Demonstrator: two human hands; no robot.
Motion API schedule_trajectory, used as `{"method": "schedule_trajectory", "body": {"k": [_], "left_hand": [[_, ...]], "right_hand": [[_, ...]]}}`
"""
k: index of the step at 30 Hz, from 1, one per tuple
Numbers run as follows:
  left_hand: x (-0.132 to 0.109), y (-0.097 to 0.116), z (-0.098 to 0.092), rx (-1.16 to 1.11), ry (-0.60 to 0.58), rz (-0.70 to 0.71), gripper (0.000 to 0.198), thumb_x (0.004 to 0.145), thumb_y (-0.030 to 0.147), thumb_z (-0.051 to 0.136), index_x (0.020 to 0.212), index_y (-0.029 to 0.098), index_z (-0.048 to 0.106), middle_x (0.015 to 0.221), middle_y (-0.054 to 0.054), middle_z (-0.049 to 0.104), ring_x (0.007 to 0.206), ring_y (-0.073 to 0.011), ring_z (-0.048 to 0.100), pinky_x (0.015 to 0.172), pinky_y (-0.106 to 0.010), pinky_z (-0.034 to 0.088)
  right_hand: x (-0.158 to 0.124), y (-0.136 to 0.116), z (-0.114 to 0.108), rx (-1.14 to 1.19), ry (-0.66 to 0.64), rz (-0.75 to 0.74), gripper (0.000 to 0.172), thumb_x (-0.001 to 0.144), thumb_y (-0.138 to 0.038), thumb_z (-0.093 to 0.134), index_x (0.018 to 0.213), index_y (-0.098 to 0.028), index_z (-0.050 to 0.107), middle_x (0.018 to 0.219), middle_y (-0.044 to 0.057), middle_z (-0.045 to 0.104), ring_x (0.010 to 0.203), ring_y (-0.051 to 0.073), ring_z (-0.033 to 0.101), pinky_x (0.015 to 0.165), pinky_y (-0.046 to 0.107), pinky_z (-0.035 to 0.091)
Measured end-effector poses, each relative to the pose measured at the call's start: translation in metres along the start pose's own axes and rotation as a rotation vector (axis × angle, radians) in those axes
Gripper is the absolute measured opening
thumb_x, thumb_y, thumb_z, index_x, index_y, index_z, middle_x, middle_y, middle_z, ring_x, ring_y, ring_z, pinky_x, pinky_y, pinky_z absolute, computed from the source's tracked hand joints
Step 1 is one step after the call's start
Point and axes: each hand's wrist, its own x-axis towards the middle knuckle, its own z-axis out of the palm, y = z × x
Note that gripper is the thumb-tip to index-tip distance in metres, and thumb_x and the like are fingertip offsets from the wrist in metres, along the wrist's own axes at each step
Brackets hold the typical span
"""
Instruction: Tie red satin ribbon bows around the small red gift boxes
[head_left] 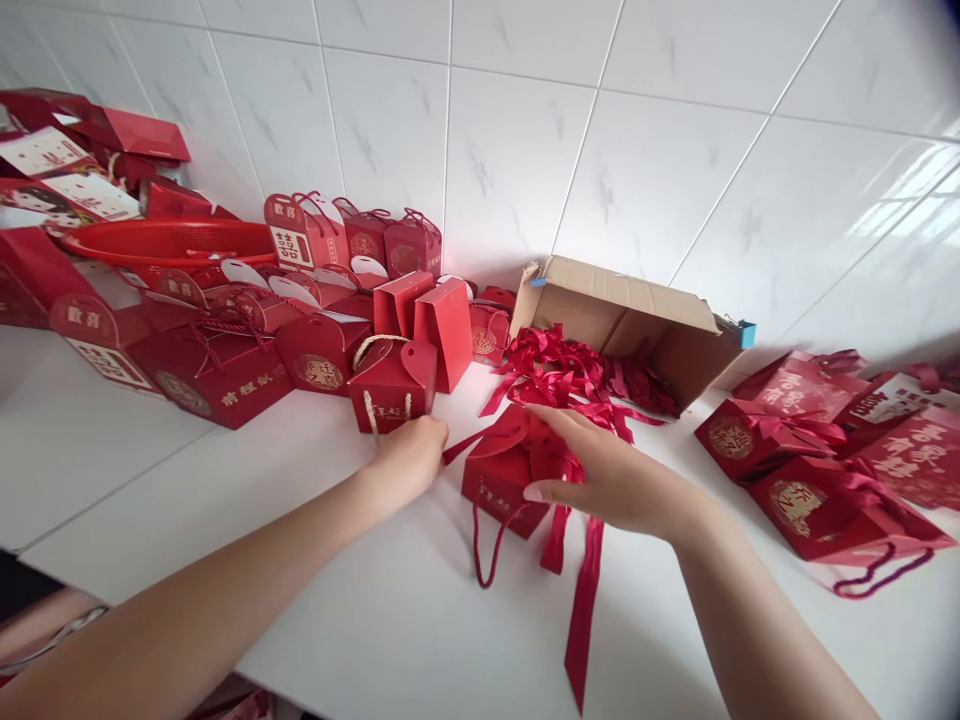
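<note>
Small red paper gift box lies flat, cord handle toward the person; right hand presses it open-palmed; left hand is curled, grip unclear.

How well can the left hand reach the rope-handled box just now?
Probably yes: the left hand is right by the rope-handled box, nothing between them; the right hand rests on the ribbon box alongside.

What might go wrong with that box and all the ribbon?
1. The long ribbon trails from the box under the right hand toward the arm; it might snag and drag the box.
2. The left hand is right by the small box, so a nudge may tip it.
</note>
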Motion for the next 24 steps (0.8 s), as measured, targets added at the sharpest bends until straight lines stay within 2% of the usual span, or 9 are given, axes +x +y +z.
{"method": "schedule_trajectory", "body": {"k": [3, 5, 8, 10, 12, 14, 17, 21, 24], "left_hand": [[-0.001, -0.002, -0.005, 0.122, 0.038, -0.036, 0.017, 0.063, 0.0, 0.047, 0.068, 0.016, 0.052, 0.07, -0.009, 0.058, 0.066, -0.0271, 0.059, 0.058, -0.034, 0.038], [0.001, -0.002, -0.004, 0.138, 0.084, 0.003, 0.02, 0.069, 0.002, 0.045, 0.081, 0.017, 0.052, 0.085, -0.011, 0.06, 0.076, -0.0271, 0.06, 0.062, -0.034, 0.04], [0.003, 0.001, 0.001, -0.028, 0.219, 0.198, 0.008, 0.081, 0.017, 0.044, 0.089, 0.018, 0.048, 0.095, -0.009, 0.058, 0.085, -0.0226, 0.058, 0.07, -0.033, 0.044], [0.003, 0.004, 0.003, -0.24, 0.285, 0.288, 0.012, 0.086, 0.029, 0.044, 0.09, 0.019, 0.047, 0.097, -0.007, 0.057, 0.09, -0.02, 0.056, 0.077, -0.032, 0.044], [0.002, 0.007, 0.003, -0.445, 0.241, 0.247, 0.021, 0.087, 0.04, 0.042, 0.09, 0.02, 0.048, 0.097, -0.005, 0.056, 0.09, -0.0184, 0.055, 0.079, -0.032, 0.044], [0.001, 0.01, 0.0, -0.625, 0.107, 0.162, 0.031, 0.086, 0.051, 0.04, 0.086, 0.02, 0.047, 0.088, -0.002, 0.054, 0.082, -0.0169, 0.054, 0.076, -0.032, 0.044], [0.0, 0.013, -0.002, -0.821, -0.076, 0.092, 0.039, 0.083, 0.058, 0.043, 0.078, 0.02, 0.042, 0.077, 0.002, 0.049, 0.075, -0.0154, 0.052, 0.073, -0.032, 0.043], [0.001, 0.013, 0.0, -0.897, -0.03, 0.026, 0.042, 0.077, 0.059, 0.052, 0.078, 0.019, 0.039, 0.078, 0.002, 0.049, 0.079, -0.0159, 0.052, 0.073, -0.031, 0.042], [0.0, 0.013, 0.0, -0.901, -0.007, 0.073, 0.04, 0.078, 0.057, 0.052, 0.075, 0.019, 0.041, 0.075, 0.002, 0.048, 0.076, -0.0142, 0.05, 0.071, -0.029, 0.04]], "right_hand": [[0.007, 0.015, -0.005, -0.015, 0.069, 0.002, 0.071, 0.081, -0.045, 0.056, 0.143, -0.037, 0.024, 0.148, 0.002, 0.029, 0.129, 0.028, 0.037, 0.098, 0.043, 0.041], [0.009, 0.022, -0.007, -0.03, 0.12, 0.002, 0.067, 0.082, -0.041, 0.055, 0.143, -0.037, 0.025, 0.149, 0.001, 0.027, 0.131, 0.027, 0.036, 0.101, 0.043, 0.039], [0.011, 0.028, -0.009, 0.004, 0.122, -0.059, 0.067, 0.083, -0.034, 0.054, 0.143, -0.038, 0.023, 0.148, -0.001, 0.03, 0.131, 0.024, 0.037, 0.103, 0.041, 0.038], [0.011, 0.03, -0.008, 0.064, 0.078, -0.149, 0.07, 0.082, -0.031, 0.055, 0.143, -0.037, 0.022, 0.147, -0.002, 0.031, 0.132, 0.021, 0.036, 0.105, 0.038, 0.038], [0.012, 0.031, -0.008, 0.126, 0.015, -0.25, 0.073, 0.081, -0.028, 0.057, 0.144, -0.036, 0.02, 0.149, -0.003, 0.029, 0.134, 0.02, 0.032, 0.108, 0.036, 0.035], [0.012, 0.03, -0.007, 0.169, -0.041, -0.316, 0.076, 0.081, -0.027, 0.058, 0.145, -0.034, 0.019, 0.15, -0.002, 0.026, 0.137, 0.019, 0.028, 0.111, 0.036, 0.03], [0.011, 0.028, -0.008, 0.193, -0.032, -0.278, 0.078, 0.081, -0.032, 0.061, 0.146, -0.033, 0.018, 0.152, 0.0, 0.022, 0.138, 0.021, 0.024, 0.112, 0.04, 0.028], [0.011, 0.027, -0.01, 0.273, 0.035, -0.083, 0.086, 0.075, -0.051, 0.064, 0.146, -0.03, 0.021, 0.151, 0.004, 0.025, 0.138, 0.026, 0.025, 0.11, 0.045, 0.029], [0.013, 0.026, -0.011, 0.383, 0.069, 0.025, 0.073, 0.081, -0.059, 0.053, 0.142, -0.025, 0.034, 0.145, 0.008, 0.036, 0.132, 0.028, 0.036, 0.106, 0.044, 0.035]]}}
